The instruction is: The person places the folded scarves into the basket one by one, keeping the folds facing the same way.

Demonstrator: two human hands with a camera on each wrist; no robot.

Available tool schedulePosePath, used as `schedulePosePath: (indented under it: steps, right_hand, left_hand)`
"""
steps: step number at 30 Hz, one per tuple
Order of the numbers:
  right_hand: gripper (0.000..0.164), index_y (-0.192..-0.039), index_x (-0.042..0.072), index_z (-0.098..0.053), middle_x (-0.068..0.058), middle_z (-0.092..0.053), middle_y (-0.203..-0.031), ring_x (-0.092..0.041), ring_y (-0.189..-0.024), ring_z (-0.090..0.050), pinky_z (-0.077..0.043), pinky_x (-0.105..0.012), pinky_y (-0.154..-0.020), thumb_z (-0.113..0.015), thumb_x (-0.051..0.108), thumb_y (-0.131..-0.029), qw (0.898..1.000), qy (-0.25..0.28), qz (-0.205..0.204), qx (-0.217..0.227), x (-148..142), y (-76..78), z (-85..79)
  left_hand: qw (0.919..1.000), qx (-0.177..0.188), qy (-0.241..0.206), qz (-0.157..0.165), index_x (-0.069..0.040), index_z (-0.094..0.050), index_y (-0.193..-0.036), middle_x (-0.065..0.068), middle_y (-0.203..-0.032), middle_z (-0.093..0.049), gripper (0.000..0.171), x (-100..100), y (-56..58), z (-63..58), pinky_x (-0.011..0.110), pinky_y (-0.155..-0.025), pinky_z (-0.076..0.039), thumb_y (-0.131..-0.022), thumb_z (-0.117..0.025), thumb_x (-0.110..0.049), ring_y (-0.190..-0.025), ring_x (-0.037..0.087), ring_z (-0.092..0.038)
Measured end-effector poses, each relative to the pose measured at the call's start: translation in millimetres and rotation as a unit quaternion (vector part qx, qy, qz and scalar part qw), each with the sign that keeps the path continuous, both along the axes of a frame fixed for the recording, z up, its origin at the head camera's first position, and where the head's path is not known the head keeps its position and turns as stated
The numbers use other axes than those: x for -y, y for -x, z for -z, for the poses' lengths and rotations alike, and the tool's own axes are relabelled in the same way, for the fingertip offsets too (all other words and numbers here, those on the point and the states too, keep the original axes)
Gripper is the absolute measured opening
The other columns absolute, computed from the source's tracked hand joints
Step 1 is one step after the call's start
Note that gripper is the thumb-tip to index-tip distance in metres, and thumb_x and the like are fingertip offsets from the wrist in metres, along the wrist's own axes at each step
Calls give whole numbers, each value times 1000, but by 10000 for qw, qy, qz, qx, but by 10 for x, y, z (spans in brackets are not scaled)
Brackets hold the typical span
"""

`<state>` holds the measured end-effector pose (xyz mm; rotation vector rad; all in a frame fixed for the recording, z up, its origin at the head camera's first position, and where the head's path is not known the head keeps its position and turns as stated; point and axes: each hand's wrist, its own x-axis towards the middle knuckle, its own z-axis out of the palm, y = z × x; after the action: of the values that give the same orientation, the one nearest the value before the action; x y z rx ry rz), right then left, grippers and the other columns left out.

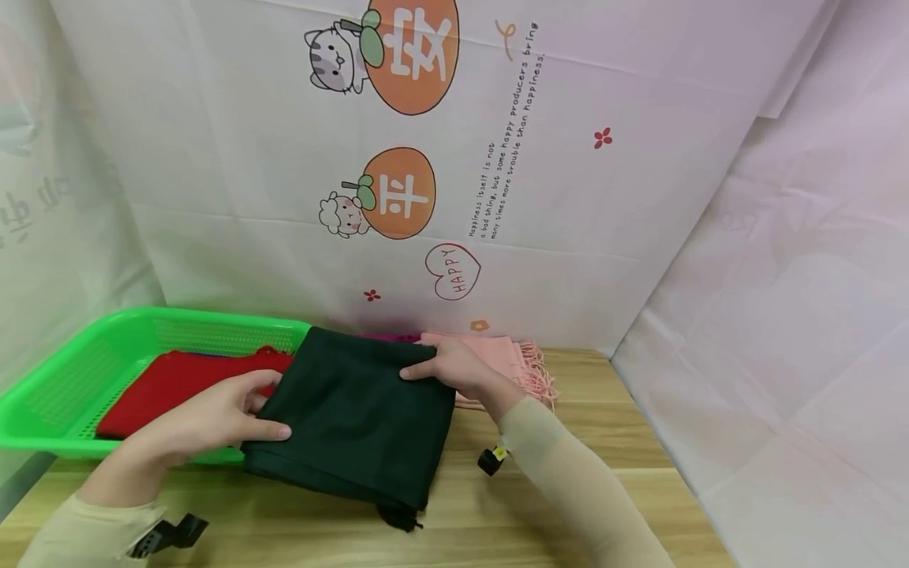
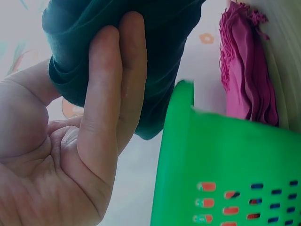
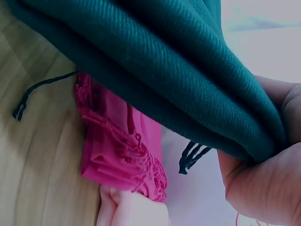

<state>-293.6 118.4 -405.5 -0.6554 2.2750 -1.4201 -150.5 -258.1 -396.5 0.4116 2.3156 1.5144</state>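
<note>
A folded dark green scarf [image 1: 362, 410] with short twisted fringe is held up between both hands, raised off the table. My left hand [image 1: 213, 414] grips its left edge, thumb on top and fingers [image 2: 106, 89] underneath. At the far right corner my right hand [image 1: 454, 367] pinches the folded layers, the thumb lying across the top. In the right wrist view the scarf's thick folds [image 3: 155, 70] run into the grip. The scarf overlaps the right end of a green basket [image 1: 206, 319], where a folded red scarf [image 1: 177, 386] lies.
Behind the green scarf, a folded magenta scarf [image 3: 120, 136] and a folded pink scarf [image 1: 497, 355] with fringe lie by the back wall. The basket stands at the left of the wooden table [image 1: 582, 410]. A printed white cloth [image 1: 568, 197] hangs behind.
</note>
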Motion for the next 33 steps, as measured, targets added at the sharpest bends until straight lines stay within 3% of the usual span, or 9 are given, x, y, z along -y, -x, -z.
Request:
schedulePosePath:
  steps: [7, 15, 19, 28, 33]
  right_hand:
    - [29, -124, 21, -84, -3, -80, -121, -24, -108, -76, -64, -38, -96, -91, 26, -96, 9996, 134, -258, 25, 159, 64, -23]
    - [25, -118, 22, -85, -1, -82, -116, -23, -106, -75, -63, -37, -96, -92, 29, -95, 9998, 69, -208, 8, 327, 149, -7]
    - [24, -117, 21, -85, -1, -81, -116, -23, -105, -74, -63, -38, -95, -91, 29, -95, 9998, 40, -169, 77, 411, 180, -17]
    - [23, -114, 20, -86, -2, -81, -111, -23, -99, -75, -64, -37, -90, -93, 27, -94, 9999, 36, -147, 63, 578, 205, -59]
    - [26, -116, 22, -86, 1, -81, -112, -21, -98, -76, -64, -36, -88, -94, 29, -92, 9999, -60, -129, -22, 673, 215, -96]
  left_hand:
    - [9999, 2, 67, -129, 7, -39, -160, 16, -119, -77, 79, 134, 11, -21, 44, -75, -68, -101, -85, -18, -95, 34, -79]
    - [9993, 111, 144, -313, 7, -33, -164, 17, -123, -76, 86, 253, 17, -32, 43, -81, -68, -101, -85, -20, -100, 34, -78]
    - [9987, -28, 299, -414, 7, -33, -165, 17, -126, -76, 88, 308, 22, -9, 40, -84, -66, -101, -85, -22, -106, 32, -76]
    - [9972, -185, 445, -579, 6, -38, -164, 16, -128, -76, 81, 479, 30, 23, 40, -83, -66, -103, -83, -23, -105, 29, -76]
    - [9979, -283, 269, -510, 7, -38, -163, 18, -127, -77, 76, 572, 21, 33, 40, -81, -66, -106, -79, -20, -99, 29, -79]
